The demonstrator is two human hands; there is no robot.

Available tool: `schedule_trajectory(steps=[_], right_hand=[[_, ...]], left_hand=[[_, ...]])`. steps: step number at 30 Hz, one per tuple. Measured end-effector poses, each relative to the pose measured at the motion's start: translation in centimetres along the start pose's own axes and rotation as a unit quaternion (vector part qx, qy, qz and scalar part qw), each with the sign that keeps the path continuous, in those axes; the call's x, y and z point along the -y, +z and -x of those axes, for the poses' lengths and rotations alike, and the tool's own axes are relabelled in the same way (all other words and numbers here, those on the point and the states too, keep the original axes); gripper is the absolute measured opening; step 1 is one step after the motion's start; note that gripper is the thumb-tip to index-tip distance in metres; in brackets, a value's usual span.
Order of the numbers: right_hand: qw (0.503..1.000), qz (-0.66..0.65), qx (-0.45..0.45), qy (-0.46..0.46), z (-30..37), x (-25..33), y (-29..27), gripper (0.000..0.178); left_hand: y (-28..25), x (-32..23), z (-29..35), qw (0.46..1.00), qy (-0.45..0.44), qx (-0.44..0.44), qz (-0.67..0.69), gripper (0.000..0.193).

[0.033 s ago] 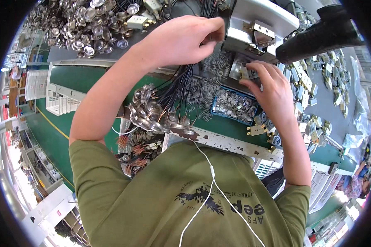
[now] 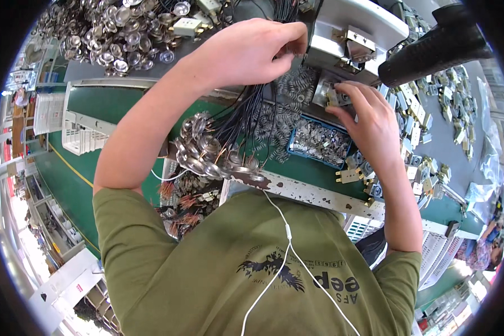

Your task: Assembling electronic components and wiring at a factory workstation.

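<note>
My left hand (image 2: 257, 51) hovers above the springs, thumb and forefinger pinched together. What sits between those fingertips, if anything, is too small to make out. My right hand (image 2: 372, 117) grips a small block-shaped part (image 2: 335, 98) with pale metal sides at a metal fixture under the machine. Its fingers hide part of that piece. Loose coil springs (image 2: 292, 87) lie heaped between my hands. Below my right hand is a blue tray (image 2: 290, 147) full of tiny metal pieces. Black wires (image 2: 252, 115) hang under my left wrist, ending near round silver metal caps (image 2: 204, 148).
Many silver caps (image 2: 126, 39) are piled at the far left. A white machine (image 2: 369, 17) stands ahead, with a black handle-like arm (image 2: 431, 53) reaching in from the right. Block-shaped parts (image 2: 414, 120) cover the right side. A chipped metal edge (image 2: 313, 195) runs before my body.
My left hand has shifted very slightly upward. My right hand keeps its grip on the block-shaped part.
</note>
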State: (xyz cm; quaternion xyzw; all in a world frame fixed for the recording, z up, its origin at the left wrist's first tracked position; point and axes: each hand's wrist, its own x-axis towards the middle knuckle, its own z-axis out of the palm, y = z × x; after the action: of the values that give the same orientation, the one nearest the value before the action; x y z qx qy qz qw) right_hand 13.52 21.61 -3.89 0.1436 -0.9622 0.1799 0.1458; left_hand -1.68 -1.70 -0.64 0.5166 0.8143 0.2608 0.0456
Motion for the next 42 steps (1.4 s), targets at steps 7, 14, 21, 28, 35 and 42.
schedule_trajectory(steps=[7, 14, 21, 28, 35, 42], right_hand=[[0.999, 0.013, -0.010, 0.027, 0.0, 0.1, 0.9, 0.035], [0.998, 0.011, -0.055, 0.028, 0.5, 1.1, 0.1, 0.035], [0.963, -0.243, -0.079, 0.090, -3.9, 4.0, 1.3, 0.028], [0.954, -0.247, 0.090, 0.145, -3.4, 4.3, 3.2, 0.033], [0.881, -0.324, 0.248, 0.239, -6.2, 5.0, 4.6, 0.038], [0.762, -0.523, 0.206, 0.322, -7.4, 5.3, 4.8, 0.040]], left_hand=[[0.3, 0.9, 0.3, 0.998, 0.037, -0.043, 0.017, 0.016], [-0.3, -0.2, 0.3, 0.999, 0.007, 0.037, 0.018, 0.020], [-0.6, -1.5, 0.0, 0.968, -0.040, 0.009, 0.246, 0.025], [-2.3, -1.6, 2.9, 0.994, -0.066, 0.064, -0.062, 0.025], [-0.3, -2.2, 4.3, 0.921, -0.208, 0.245, -0.219, 0.050], [-3.5, -1.1, 4.3, 0.944, -0.200, 0.233, -0.119, 0.047]])
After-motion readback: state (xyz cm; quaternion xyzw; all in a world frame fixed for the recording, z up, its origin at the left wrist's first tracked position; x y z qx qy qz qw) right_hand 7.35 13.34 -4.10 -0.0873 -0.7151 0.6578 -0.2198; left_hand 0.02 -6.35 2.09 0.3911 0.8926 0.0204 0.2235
